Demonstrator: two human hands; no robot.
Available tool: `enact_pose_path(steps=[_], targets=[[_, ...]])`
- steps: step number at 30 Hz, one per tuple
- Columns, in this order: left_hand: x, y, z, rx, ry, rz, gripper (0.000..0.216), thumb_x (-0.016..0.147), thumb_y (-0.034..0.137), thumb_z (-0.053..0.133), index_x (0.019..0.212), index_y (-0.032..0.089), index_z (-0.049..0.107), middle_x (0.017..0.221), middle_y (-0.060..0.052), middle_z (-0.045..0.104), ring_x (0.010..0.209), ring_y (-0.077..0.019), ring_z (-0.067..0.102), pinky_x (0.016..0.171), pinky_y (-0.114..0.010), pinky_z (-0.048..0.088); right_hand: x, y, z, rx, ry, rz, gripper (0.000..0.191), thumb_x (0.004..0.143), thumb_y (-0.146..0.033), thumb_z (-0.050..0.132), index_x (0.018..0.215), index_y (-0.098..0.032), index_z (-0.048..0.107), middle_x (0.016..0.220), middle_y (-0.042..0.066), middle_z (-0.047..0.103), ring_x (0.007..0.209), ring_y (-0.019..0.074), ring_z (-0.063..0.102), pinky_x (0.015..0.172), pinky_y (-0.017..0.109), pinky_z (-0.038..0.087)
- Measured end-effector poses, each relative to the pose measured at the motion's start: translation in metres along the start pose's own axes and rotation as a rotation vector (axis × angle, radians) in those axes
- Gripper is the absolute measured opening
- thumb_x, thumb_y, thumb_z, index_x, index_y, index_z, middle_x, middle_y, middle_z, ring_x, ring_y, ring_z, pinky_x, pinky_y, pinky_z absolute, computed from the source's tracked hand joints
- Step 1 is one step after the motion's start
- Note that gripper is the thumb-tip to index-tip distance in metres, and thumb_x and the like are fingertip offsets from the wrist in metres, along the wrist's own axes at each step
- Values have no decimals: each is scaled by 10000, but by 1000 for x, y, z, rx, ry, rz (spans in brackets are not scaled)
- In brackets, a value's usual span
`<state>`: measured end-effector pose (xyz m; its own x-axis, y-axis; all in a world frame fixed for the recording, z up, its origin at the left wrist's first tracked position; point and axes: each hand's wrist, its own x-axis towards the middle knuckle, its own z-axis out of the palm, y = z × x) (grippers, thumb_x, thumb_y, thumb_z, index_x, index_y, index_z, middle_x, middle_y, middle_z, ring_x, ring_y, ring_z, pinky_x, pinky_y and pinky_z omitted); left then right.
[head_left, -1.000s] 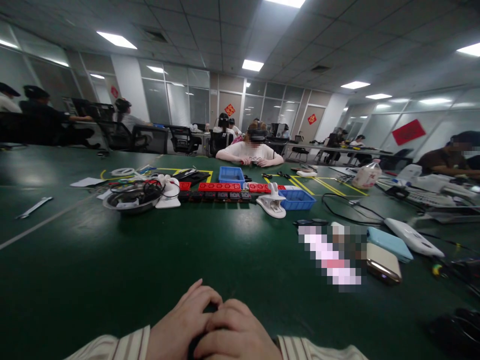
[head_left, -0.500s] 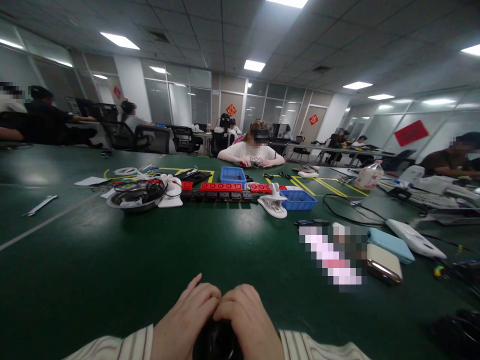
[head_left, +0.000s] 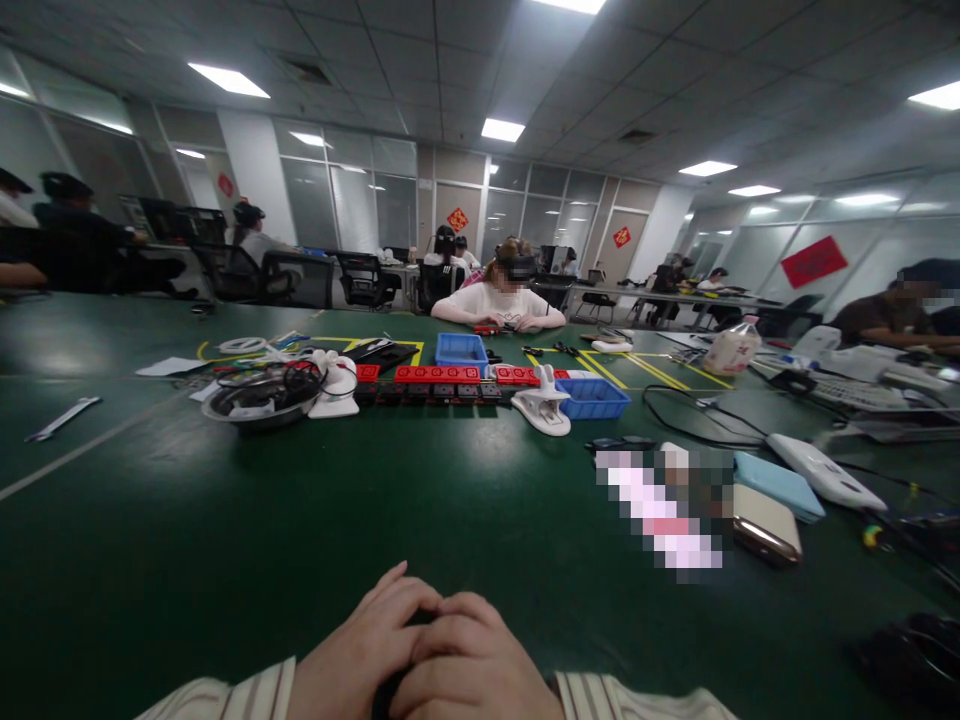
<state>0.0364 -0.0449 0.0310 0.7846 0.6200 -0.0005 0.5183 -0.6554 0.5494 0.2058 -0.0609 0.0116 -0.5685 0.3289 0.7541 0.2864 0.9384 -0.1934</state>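
At the bottom edge of the view my left hand point(head_left: 360, 650) and my right hand point(head_left: 469, 665) are pressed together over a small black object point(head_left: 390, 690), both with fingers curled around it. Only a sliver of the black thing shows between my palms, so I cannot name it. Both hands rest just above the green table point(head_left: 225, 540), close to my body. My striped sleeves show at either side.
Mid-table lie a metal bowl of cables point(head_left: 259, 400), a row of red blocks point(head_left: 442, 374), two blue bins point(head_left: 592, 398), a white clamp point(head_left: 544, 410) and a wrench point(head_left: 56, 420). Phones and cases point(head_left: 765, 535) sit at right. A person point(head_left: 499, 300) sits opposite; others work around.
Half a second ago my hands were parted a little, showing a round black object between them. They have closed together over it again, hiding most of it.
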Motion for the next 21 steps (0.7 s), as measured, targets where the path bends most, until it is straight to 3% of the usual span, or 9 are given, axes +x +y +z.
enact_pose_path(steps=[4, 9, 13, 16, 21], targets=[[-1, -6, 0, -51, -3, 7, 445, 646, 269, 700, 1077, 269, 587, 1129, -10, 578, 1086, -249, 527, 1099, -519, 162, 2, 2, -7, 35, -114, -22, 565, 1007, -401, 61, 865, -226, 579, 941, -23, 671, 943, 47, 595, 970, 191, 353], [-4, -11, 6, 13, 71, 71, 511, 731, 353, 634, 1210, 254, 486, 1179, -55, 562, 1120, -271, 504, 1083, -566, 161, 9, -3, -8, -10, 70, -5, 311, 1017, -314, 263, 931, -219, 546, 902, -49, 671, 941, 77, 576, 1002, 222, 323], [-6, -9, 17, 127, 200, 102, 407, 753, 375, 604, 1110, 197, 521, 1062, -68, 592, 1037, -267, 541, 1065, -579, 187, 4, -5, -1, -43, 94, 154, 319, 1006, -362, 270, 951, -192, 534, 857, 9, 631, 820, 127, 566, 792, 272, 424], [-7, -6, 23, 189, 298, 72, 375, 699, 392, 641, 997, 184, 548, 984, -60, 595, 970, -259, 557, 1057, -581, 188, -1, -6, 6, -90, 148, 264, 439, 990, -462, 216, 870, -178, 529, 792, 21, 592, 727, 143, 530, 664, 279, 394], [-5, -3, 18, 166, 256, 39, 323, 679, 422, 686, 892, 198, 592, 930, -19, 589, 902, -221, 570, 1069, -534, 199, -2, -7, 14, -201, 136, 268, 586, 937, -594, 169, 715, -175, 512, 683, 15, 544, 652, 148, 471, 623, 302, 331]])
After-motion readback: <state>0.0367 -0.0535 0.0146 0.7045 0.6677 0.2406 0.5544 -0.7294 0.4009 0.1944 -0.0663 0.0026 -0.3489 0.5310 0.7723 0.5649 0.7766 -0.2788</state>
